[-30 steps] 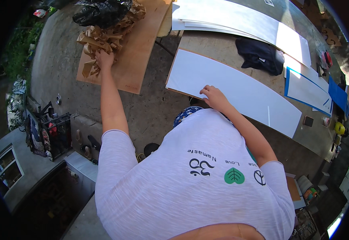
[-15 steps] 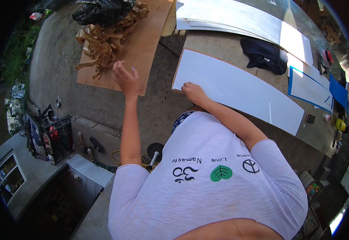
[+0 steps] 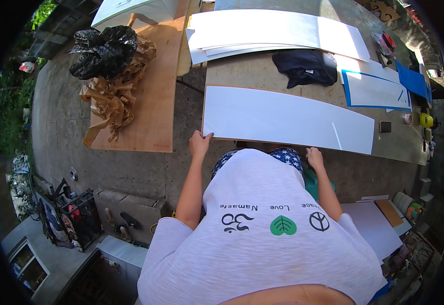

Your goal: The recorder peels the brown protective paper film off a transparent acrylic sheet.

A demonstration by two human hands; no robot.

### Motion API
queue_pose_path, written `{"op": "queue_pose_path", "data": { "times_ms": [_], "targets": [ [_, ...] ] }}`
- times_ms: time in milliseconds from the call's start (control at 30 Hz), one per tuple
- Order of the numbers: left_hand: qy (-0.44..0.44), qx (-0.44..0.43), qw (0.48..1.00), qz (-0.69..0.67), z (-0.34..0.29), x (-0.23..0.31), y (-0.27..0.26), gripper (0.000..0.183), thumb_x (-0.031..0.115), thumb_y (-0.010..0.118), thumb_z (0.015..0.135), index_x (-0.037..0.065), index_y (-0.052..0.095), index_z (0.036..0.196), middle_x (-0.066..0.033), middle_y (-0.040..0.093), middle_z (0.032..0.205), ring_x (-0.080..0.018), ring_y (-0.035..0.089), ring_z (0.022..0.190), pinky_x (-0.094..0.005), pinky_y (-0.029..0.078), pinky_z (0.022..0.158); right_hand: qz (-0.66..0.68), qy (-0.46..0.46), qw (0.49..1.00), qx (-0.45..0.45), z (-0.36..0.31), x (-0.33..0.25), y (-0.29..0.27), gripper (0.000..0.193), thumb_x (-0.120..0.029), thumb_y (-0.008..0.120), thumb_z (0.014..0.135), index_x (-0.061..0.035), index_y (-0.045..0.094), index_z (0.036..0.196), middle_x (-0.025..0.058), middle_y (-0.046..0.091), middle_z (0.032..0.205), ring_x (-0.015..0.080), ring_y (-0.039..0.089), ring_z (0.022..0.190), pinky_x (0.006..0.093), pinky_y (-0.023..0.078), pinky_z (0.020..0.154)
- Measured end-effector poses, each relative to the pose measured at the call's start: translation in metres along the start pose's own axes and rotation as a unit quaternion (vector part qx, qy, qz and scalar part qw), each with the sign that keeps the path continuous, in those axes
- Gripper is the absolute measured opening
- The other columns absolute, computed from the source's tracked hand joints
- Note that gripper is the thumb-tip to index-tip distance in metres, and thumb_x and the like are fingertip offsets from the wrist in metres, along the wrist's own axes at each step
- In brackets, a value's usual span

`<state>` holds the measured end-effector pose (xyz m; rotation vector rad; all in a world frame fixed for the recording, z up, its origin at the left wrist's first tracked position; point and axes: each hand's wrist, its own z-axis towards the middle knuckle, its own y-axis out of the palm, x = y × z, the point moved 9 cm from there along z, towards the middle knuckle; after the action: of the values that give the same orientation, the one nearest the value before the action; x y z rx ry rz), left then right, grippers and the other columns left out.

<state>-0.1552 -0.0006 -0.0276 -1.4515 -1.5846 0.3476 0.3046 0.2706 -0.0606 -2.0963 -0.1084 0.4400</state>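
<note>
A long white panel with a thin wood-coloured edge lies on the worktable in front of me. At its near left corner, my left hand is closed with the thumb on top and the other fingers at the edge. My right hand is closed at the near edge, right of the middle; its fingertips meet the rim and are partly hidden. Behind the panel lies a dark blue cloth.
More white sheets are stacked at the back of the worktable. Blue-edged white pieces and a small dark square lie to the right. On a wooden board at left sit crumpled brown paper and a black plastic bag.
My left hand has come from beside the brown paper to the panel's corner. My right hand has moved right along the near edge. The panel now sits squarer to me.
</note>
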Motion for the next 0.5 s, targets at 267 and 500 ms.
{"op": "queue_pose_path", "data": {
  "times_ms": [267,500],
  "targets": [
    [0.097,-0.071,0.937,-0.328,-0.021,0.025,-0.029,0.032,0.012,0.071,0.078,0.010,0.040,0.069,-0.0002,0.053,0.068,-0.0087,0.051,0.064,-0.0251,0.044,0.059,0.706,0.211,0.673,-0.071,-0.023,0.000,0.008,0.037,-0.043,0.053,0.091,-0.0074,0.056,0.102,0.0067,0.062,0.088,0.0210,0.063,0.074,0.0357,0.053,0.067],
    [0.143,-0.132,0.811,-0.552,-0.063,0.107,-0.081,0.028,-0.003,0.062,0.077,0.012,0.039,0.068,0.0016,0.051,0.070,-0.0064,0.049,0.062,-0.0235,0.047,0.064,0.891,0.114,0.424,0.119,0.010,0.057,-0.034,0.040,-0.038,0.048,0.094,-0.0046,0.053,0.115,0.0086,0.060,0.110,0.0229,0.056,0.105,0.0397,0.046,0.091]
  ]
}}
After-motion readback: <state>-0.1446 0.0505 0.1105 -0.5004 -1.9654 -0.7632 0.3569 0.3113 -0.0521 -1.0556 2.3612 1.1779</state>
